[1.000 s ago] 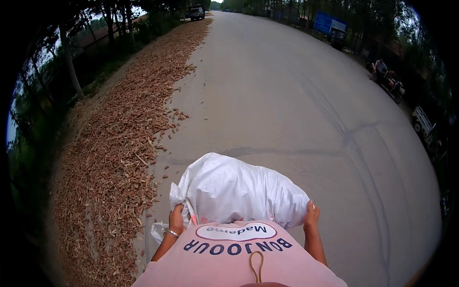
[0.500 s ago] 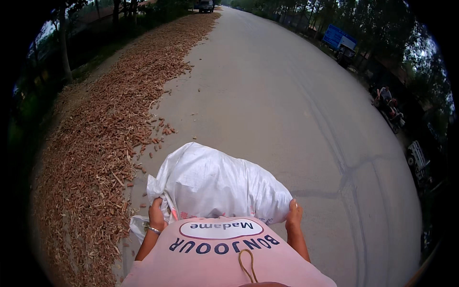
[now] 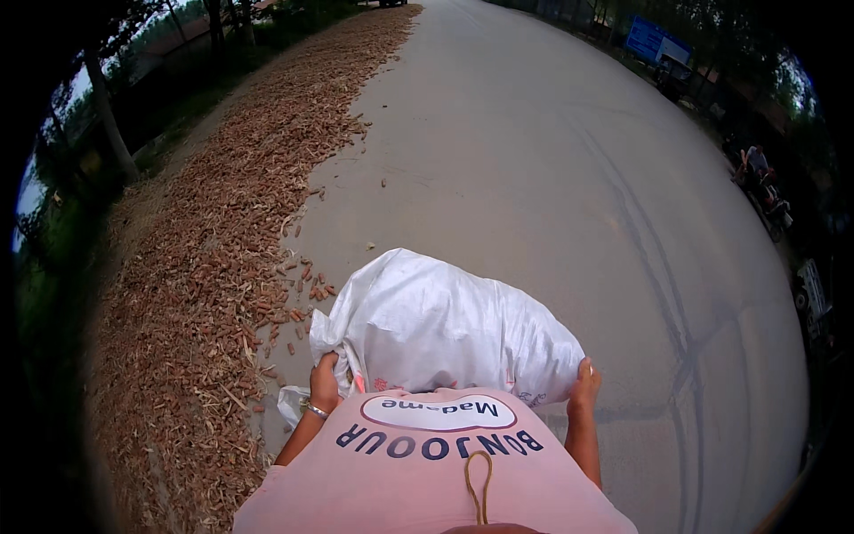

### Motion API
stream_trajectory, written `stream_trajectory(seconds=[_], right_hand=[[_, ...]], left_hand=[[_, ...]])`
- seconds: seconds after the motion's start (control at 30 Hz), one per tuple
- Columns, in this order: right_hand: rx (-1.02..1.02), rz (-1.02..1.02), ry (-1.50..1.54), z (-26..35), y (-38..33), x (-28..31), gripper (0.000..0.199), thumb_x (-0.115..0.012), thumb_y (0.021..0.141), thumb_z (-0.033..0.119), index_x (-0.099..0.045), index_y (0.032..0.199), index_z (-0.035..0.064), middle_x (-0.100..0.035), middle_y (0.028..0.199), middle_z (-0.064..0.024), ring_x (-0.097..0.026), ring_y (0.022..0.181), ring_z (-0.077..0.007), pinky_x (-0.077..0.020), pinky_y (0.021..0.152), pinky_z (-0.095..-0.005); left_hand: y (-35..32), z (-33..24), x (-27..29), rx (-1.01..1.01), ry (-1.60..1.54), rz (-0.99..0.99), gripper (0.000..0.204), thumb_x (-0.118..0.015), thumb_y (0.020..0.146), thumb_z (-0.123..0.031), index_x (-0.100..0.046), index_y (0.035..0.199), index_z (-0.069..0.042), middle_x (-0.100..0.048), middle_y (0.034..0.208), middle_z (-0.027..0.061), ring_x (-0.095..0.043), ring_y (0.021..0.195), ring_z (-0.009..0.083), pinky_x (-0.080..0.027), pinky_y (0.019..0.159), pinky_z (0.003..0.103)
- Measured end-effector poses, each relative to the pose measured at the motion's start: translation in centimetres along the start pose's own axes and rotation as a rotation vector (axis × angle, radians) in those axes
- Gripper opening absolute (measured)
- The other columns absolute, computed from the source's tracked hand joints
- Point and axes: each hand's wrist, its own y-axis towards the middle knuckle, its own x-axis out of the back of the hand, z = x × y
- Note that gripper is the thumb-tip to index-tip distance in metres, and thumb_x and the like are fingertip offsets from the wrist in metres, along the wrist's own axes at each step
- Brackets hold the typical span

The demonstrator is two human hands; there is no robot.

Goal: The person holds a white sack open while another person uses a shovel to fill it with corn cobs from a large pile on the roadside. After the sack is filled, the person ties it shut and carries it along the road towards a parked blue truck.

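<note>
A bulging white woven sack lies sideways across my front, against my pink shirt. At its left end, my left hand is closed on the gathered cloth, with a bracelet on the wrist. My right hand grips the rounded right end, fingers curled around the far side and underneath. A loose flap of the sack hangs beside my left wrist. What is inside the sack is hidden.
A long bed of reddish corn cobs and husks covers the left roadside, with stray cobs along its edge. Grey paved road runs ahead and right. At the right stand a blue sign and a parked motorbike. Trees line both sides.
The sack, both hands and my body sit slightly farther right in view. The far vehicle has slipped toward the upper edge. Both hands keep their hold on the sack.
</note>
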Motion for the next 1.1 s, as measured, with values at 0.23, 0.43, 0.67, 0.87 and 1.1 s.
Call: stream_trajectory(seconds=[0.23, 0.43, 0.67, 0.87, 1.1], right_hand=[[-0.003, 0.232, -0.039, -2.5, 26.2, -33.1, 0.039, -0.044, 0.085, 0.032, -0.057, 0.081, -0.0043, -0.053, 0.072, -0.0029, -0.046, 0.063, -0.0114, -0.039, 0.056, -0.0277], [-0.084, 0.196, -0.087, 11.6, 48.5, -39.8, 0.043, -0.045, 0.085, 0.034, -0.055, 0.09, -0.0074, -0.057, 0.082, -0.01, -0.053, 0.073, -0.0182, -0.0426, 0.065, -0.0311], [-0.065, 0.096, -0.028, 15.5, 75.5, -60.4, 0.046, -0.04, 0.086, 0.034, -0.052, 0.1, -0.0083, -0.056, 0.093, -0.0162, -0.055, 0.081, -0.0238, -0.0441, 0.07, -0.0343], [-0.059, 0.016, -0.093, 11.6, 100.9, -81.1, 0.045, -0.041, 0.086, 0.034, -0.054, 0.098, -0.0075, -0.056, 0.091, -0.0144, -0.054, 0.079, -0.021, -0.0439, 0.068, -0.0341], [-0.007, 0.267, -0.081, 36.2, 123.0, -96.9, 0.048, -0.044, 0.085, 0.04, -0.055, 0.092, -0.0061, -0.057, 0.083, -0.0095, -0.052, 0.074, -0.0177, -0.0413, 0.068, -0.031]], left_hand=[[37.3, -1.1, -3.8, -0.085, 0.101, -0.081, 0.029, -0.04, 0.083, -0.016, -0.058, 0.09, 0.005, -0.06, 0.087, 0.0083, -0.054, 0.08, 0.0135, -0.042, 0.072, 0.027], [51.3, -15.8, -27.7, 0.015, -0.106, -0.112, 0.024, -0.043, 0.081, -0.013, -0.058, 0.089, 0.004, -0.059, 0.086, 0.0068, -0.055, 0.076, 0.0126, -0.043, 0.07, 0.026], [84.1, -20.5, -49.5, 0.001, -0.091, -0.063, 0.02, -0.047, 0.077, -0.013, -0.06, 0.078, 0.002, -0.058, 0.075, 0.0039, -0.054, 0.068, 0.0125, -0.042, 0.062, 0.027], [113.0, -19.2, -62.3, 0.069, -0.015, -0.078, 0.026, -0.044, 0.08, -0.016, -0.059, 0.085, 0.004, -0.06, 0.08, 0.0069, -0.056, 0.071, 0.0129, -0.043, 0.065, 0.027], [124.7, -38.3, -77.3, -0.071, 0.059, -0.24, 0.029, -0.04, 0.082, -0.016, -0.058, 0.092, 0.005, -0.059, 0.088, 0.0087, -0.056, 0.075, 0.0136, -0.044, 0.069, 0.026]])
